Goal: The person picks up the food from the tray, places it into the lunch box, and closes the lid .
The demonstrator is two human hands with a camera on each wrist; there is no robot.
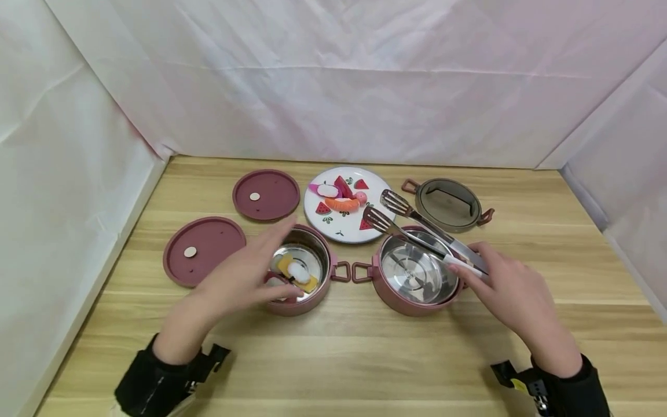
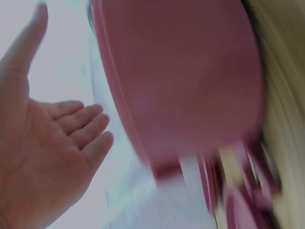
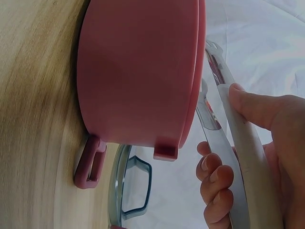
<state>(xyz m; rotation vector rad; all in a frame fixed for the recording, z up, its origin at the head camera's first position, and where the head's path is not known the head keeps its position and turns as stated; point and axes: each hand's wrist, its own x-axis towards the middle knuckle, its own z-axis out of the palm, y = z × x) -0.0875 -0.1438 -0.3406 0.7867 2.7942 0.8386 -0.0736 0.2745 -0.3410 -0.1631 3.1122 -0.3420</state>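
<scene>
My right hand (image 1: 513, 289) grips a pair of metal tongs (image 1: 417, 238) with white handles. The tongs' slotted ends are spread apart and reach over the right pink pot (image 1: 383, 284), whose steel inside shows bare metal. In the right wrist view, thumb and fingers lie on opposite arms of the tongs (image 3: 252, 176). With fingers extended and nothing in it, my left hand (image 1: 239, 272) hovers at the left pink pot (image 1: 297, 310). Inside that pot lie yellow and white toy food pieces (image 1: 298, 271), partly hidden by the hand. The left wrist view shows the left palm (image 2: 47, 152) beside the pot's wall.
Behind the pots, a white plate (image 1: 339, 231) with a watermelon print carries several toy food pieces (image 1: 341, 204). Two dark pink round lids (image 1: 268, 194) lie at the left. A glass lid (image 1: 448, 202) with pink handles sits at the back right. White cloth (image 1: 354, 87) borders the table.
</scene>
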